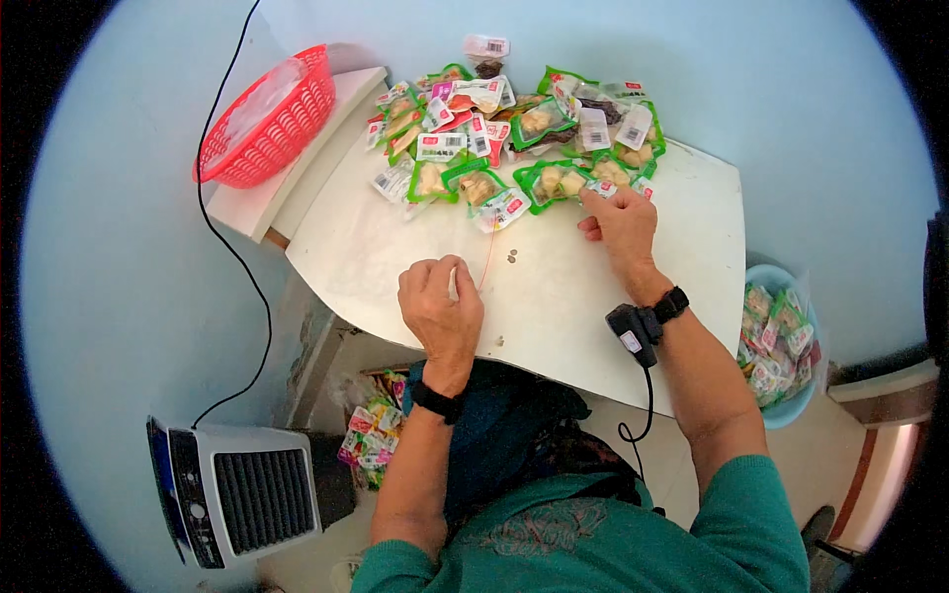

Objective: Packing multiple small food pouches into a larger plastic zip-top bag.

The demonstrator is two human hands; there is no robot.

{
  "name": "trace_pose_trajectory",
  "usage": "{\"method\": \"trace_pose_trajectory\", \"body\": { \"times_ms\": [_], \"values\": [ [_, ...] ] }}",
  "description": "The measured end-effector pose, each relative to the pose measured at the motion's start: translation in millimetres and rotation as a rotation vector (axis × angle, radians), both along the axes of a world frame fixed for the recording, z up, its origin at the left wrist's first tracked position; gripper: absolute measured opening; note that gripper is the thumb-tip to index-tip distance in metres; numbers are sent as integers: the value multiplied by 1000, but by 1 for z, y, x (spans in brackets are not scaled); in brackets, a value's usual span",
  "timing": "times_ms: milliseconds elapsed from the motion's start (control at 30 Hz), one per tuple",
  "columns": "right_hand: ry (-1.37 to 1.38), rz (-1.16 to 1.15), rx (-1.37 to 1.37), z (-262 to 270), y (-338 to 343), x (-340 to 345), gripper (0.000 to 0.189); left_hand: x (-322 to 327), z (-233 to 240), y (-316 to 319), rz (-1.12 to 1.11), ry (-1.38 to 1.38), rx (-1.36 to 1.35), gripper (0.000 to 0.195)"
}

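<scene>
Many small clear packets with green edges and printed labels lie heaped on a white table [356, 259]. My right hand [621, 222] is at the near right of the heap, its fingertips at a green-edged packet [554, 184] of pale pieces; whether it grips it I cannot tell. My left hand [442, 296] rests near the table's front edge with curled fingers, apart from the packets. A thin red thread [488, 259] runs from near a white-labelled packet [504, 210] down towards my left hand; whether the fingers hold it is unclear.
A red plastic basket [274, 122] stands on a white ledge at the left. A blue basin [775, 419] of packets is right of the table. More packets [374, 437] lie below it. An air cooler [259, 493] stands lower left; a black cable [248, 274] hangs nearby.
</scene>
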State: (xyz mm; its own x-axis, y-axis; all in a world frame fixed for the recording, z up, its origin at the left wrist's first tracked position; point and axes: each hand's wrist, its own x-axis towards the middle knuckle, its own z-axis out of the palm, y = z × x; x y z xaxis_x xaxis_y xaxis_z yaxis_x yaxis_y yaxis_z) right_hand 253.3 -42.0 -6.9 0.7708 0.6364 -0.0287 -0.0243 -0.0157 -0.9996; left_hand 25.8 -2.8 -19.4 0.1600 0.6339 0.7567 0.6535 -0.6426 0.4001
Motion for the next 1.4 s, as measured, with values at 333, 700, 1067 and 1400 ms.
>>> {"method": "trace_pose_trajectory", "body": {
  "times_ms": [333, 700, 1067, 1400],
  "values": [
    [282, 121, 115, 15, -9, 4, 56, -5, -6, -4, -66, -91, 3, 20],
    [259, 237, 86, 4, -10, 10, 33, -14, -8, -5, -93, 51, 66, 21],
    [287, 534, 72, 40, -18, 2, 31, -6, 0, 8, -33, -53, 85, 15],
    [263, 673, 54, 37, -27, -45, 34, -7, -2, 7, -55, -140, 14, 12]
  ]
}}
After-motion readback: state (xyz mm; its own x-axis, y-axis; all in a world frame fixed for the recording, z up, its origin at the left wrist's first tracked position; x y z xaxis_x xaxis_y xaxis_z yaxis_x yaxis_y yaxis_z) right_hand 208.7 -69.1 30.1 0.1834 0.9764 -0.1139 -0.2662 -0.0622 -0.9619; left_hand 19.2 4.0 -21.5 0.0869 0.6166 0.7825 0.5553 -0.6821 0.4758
